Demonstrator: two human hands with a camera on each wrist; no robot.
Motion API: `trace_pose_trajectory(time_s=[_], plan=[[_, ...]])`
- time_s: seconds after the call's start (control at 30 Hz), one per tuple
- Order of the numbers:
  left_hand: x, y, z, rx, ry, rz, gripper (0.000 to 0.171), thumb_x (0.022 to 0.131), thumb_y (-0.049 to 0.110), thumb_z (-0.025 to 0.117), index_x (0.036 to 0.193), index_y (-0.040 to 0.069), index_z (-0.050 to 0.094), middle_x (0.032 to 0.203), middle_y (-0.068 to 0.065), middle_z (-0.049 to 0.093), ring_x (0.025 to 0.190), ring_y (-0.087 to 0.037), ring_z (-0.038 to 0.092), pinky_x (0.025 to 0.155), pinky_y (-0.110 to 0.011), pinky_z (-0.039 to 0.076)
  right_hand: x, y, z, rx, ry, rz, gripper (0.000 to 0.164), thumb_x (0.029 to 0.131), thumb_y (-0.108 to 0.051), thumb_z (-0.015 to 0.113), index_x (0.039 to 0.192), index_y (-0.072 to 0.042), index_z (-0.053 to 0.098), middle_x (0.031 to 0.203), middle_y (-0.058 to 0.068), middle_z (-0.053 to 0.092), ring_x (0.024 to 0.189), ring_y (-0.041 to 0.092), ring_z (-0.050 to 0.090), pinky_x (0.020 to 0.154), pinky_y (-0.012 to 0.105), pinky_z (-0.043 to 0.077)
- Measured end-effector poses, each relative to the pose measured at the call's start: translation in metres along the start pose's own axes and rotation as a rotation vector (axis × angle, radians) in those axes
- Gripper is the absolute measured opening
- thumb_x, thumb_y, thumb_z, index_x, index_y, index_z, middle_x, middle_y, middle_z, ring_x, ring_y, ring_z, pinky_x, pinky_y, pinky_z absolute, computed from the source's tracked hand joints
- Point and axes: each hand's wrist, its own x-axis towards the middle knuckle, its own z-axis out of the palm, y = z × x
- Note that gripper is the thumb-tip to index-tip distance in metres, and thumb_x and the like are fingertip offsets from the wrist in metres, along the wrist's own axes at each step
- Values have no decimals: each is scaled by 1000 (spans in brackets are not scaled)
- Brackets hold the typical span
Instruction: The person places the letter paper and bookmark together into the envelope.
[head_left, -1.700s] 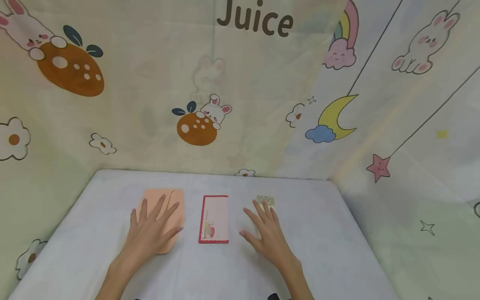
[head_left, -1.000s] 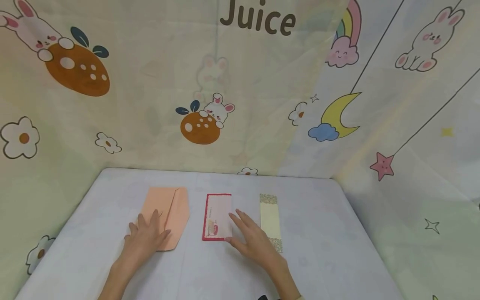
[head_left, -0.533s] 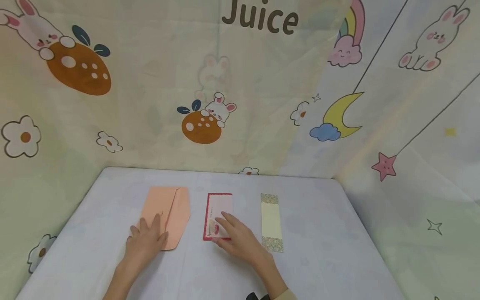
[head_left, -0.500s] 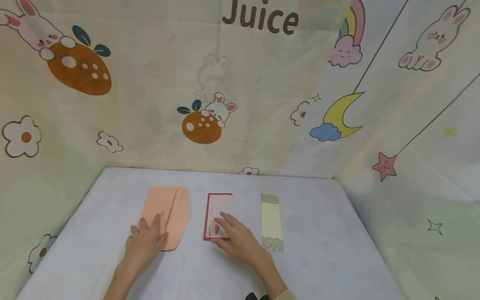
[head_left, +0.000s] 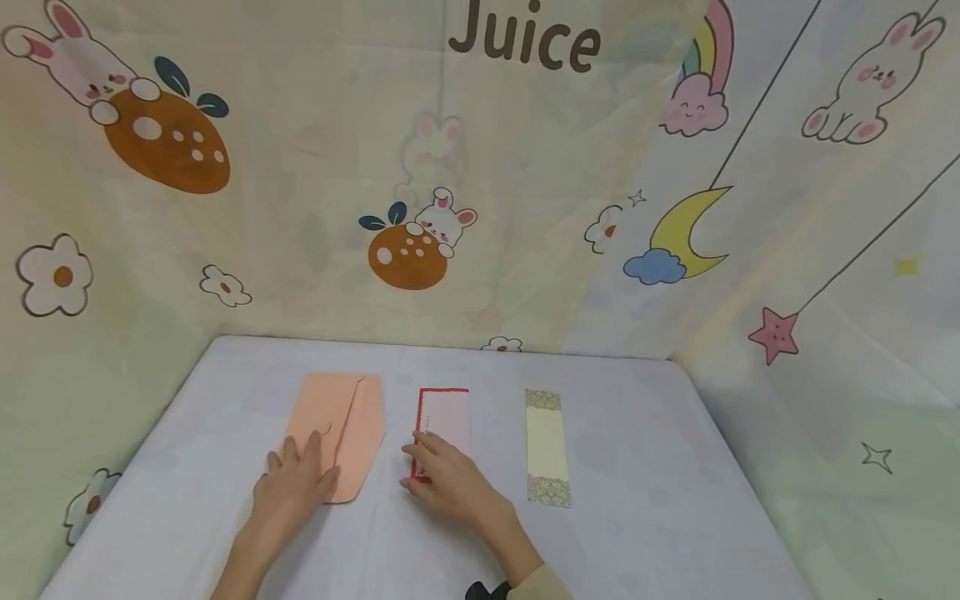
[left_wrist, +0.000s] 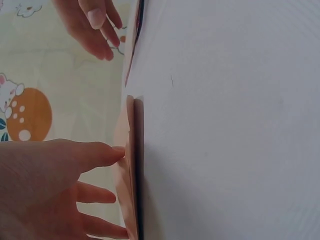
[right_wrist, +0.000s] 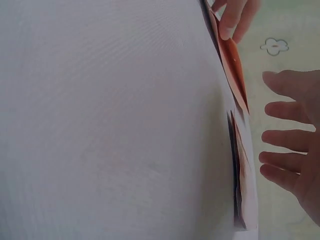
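A peach paper envelope [head_left: 363,437] with a flap seam lies at the left of the table. My left hand [head_left: 288,493] rests on its near left part; in the left wrist view the fingertips [left_wrist: 117,151] touch the paper. Right of the envelope is a pale pink card with a red border [head_left: 450,410]. Its lower part is hidden under my right hand [head_left: 450,483]. The right wrist view shows that hand's spread fingers [right_wrist: 285,141] hovering apart from the card [right_wrist: 246,195], holding nothing.
A pale yellow paper strip with floral ends [head_left: 546,442] lies flat to the right of the card. White cloth covers the table [head_left: 637,467]. Printed curtains [head_left: 300,167] with bunnies and oranges hang behind and at the sides.
My right hand has moved left from over the yellow strip to over the red-bordered card. The left hand has drawn back toward the envelope's near end. The papers have stayed in place.
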Motion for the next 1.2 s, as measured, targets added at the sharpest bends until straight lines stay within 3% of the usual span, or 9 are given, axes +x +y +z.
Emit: trace_pose_trajectory(time_s=[0.17, 0.3, 0.47, 0.7, 0.83, 0.93, 1.2], plan=[[-2, 0, -4, 21, 26, 18, 62, 97, 30, 67, 137, -13, 45, 128, -47, 46, 98, -59, 54, 60, -59, 50, 10, -4, 3, -7, -27, -3, 43, 98, -32, 71, 135, -13, 64, 148, 9, 58, 138, 21, 56, 109, 34, 47], [-2, 0, -6, 31, 35, 16, 60, 96, 30, 69, 131, -14, 49, 121, -43, 50, 91, -53, 55, 56, -54, 49, 19, -9, 6, -6, -66, -3, 43, 99, -34, 69, 137, -15, 63, 151, 8, 56, 140, 21, 53, 111, 34, 46], [0, 1, -5, 31, 20, 5, 62, 96, 31, 68, 132, -16, 48, 126, -44, 49, 102, -62, 55, 63, -60, 52, 30, -15, 10, -24, -79, -18, 43, 99, -33, 69, 138, -15, 63, 152, 8, 54, 141, 21, 52, 110, 35, 47], [1, -1, -2, 48, 31, 10, 58, 95, 30, 70, 126, -14, 51, 117, -39, 51, 92, -54, 57, 58, -57, 51, 45, -22, 18, -61, -120, -32, 42, 99, -32, 69, 137, -16, 62, 155, 7, 51, 145, 22, 48, 109, 33, 47], [2, 0, -1, 67, 33, 6, 60, 96, 30, 69, 129, -16, 50, 126, -47, 47, 108, -70, 52, 68, -66, 53, 54, -26, 21, -65, -144, 0, 41, 99, -33, 70, 136, -18, 63, 157, 6, 49, 147, 23, 45, 109, 36, 48], [3, 2, -1, 76, 28, 1, 64, 97, 31, 68, 133, -18, 47, 133, -50, 43, 117, -76, 44, 75, -71, 52, 58, -29, 23, -55, -154, 12, 39, 99, -34, 69, 134, -18, 64, 157, 7, 48, 147, 25, 44, 110, 37, 47], [1, 2, 0, 62, 34, 0, 63, 95, 31, 70, 131, -16, 50, 124, -43, 49, 103, -65, 55, 66, -65, 53, 65, -33, 30, -73, -174, -23, 42, 100, -34, 68, 137, -17, 62, 158, 7, 47, 149, 25, 43, 115, 31, 40]])
